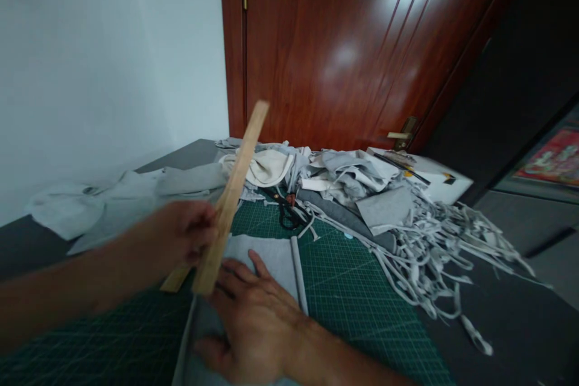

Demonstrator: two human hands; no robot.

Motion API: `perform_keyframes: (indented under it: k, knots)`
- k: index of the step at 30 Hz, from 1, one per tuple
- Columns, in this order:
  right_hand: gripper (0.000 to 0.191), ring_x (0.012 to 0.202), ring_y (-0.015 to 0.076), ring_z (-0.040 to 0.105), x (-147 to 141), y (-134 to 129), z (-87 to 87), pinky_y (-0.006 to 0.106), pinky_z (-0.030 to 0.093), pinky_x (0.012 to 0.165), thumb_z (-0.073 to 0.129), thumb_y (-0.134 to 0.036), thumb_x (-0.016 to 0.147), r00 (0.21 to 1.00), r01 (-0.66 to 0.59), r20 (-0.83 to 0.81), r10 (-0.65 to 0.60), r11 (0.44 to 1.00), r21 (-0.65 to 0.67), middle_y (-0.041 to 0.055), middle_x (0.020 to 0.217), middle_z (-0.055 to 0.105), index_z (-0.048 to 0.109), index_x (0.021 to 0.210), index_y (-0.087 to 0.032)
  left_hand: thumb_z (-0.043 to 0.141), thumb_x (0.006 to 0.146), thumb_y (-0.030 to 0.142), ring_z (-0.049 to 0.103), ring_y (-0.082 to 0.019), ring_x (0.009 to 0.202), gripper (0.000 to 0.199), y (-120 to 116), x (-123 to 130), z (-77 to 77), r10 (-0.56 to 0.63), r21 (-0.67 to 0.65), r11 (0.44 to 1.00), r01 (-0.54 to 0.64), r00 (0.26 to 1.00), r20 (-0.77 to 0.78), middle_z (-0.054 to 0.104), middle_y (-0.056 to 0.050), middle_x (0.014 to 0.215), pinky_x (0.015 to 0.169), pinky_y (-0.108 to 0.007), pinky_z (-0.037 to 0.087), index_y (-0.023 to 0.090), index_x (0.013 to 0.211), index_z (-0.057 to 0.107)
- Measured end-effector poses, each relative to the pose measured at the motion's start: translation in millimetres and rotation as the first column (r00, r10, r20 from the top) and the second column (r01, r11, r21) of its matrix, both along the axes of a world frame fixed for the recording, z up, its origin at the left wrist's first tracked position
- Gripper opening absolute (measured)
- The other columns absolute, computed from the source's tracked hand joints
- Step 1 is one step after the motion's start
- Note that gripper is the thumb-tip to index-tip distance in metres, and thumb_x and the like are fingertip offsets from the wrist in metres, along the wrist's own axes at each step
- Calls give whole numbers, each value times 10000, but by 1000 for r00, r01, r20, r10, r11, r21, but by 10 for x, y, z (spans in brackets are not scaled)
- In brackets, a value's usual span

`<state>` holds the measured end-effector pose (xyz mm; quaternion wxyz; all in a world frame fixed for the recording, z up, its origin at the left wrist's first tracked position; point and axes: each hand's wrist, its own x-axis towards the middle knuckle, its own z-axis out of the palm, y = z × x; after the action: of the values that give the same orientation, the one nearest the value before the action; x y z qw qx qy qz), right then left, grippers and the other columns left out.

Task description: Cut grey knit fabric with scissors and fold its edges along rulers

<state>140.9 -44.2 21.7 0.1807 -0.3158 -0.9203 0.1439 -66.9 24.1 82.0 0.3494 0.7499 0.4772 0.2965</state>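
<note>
My left hand (192,232) grips a long flat wooden strip (239,178), which is tilted up above the work surface with its far end leaning right. Any markings on it are too blurred to read. Below my left hand, part of another wooden piece (175,279) shows on the mat. My right hand (260,313) lies with spread fingers on a piece of grey fabric (275,262), which has a folded or raised strip along its right edge. The fabric rests on a green gridded cutting mat (357,289); its near part is hidden under my right hand and arm.
Black-handled scissors (287,214) lie at the mat's far edge. Behind them is a heap of grey and white cloth (344,172), with tangled fabric strips (429,253) at right. A white box (438,175) stands by the wooden door (316,42). More pale cloth (131,199) lies left.
</note>
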Motion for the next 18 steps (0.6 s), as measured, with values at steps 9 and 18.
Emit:
perform_keyframes:
  k: [9,18]
  knots:
    - [763,1672,391,246,-19,93,-43,751,36,1338,724,-435,955,997,-51,57,57,994,-95,114,1746,438,430,1644,-289,720,896,677,694,-199,645,501,-839,-128,-1130,20,-293,951,95,930,367,758,-46,795,554,-262,599,208,1072,734]
    - [1094,1688,354,230,3,89,-98,643,5,1366,714,-357,854,999,24,-32,-28,992,-122,302,1752,355,146,1710,19,610,983,590,790,-379,1140,433,-913,-322,-1303,23,-159,987,16,971,237,832,-70,1223,941,-506,701,306,1270,766]
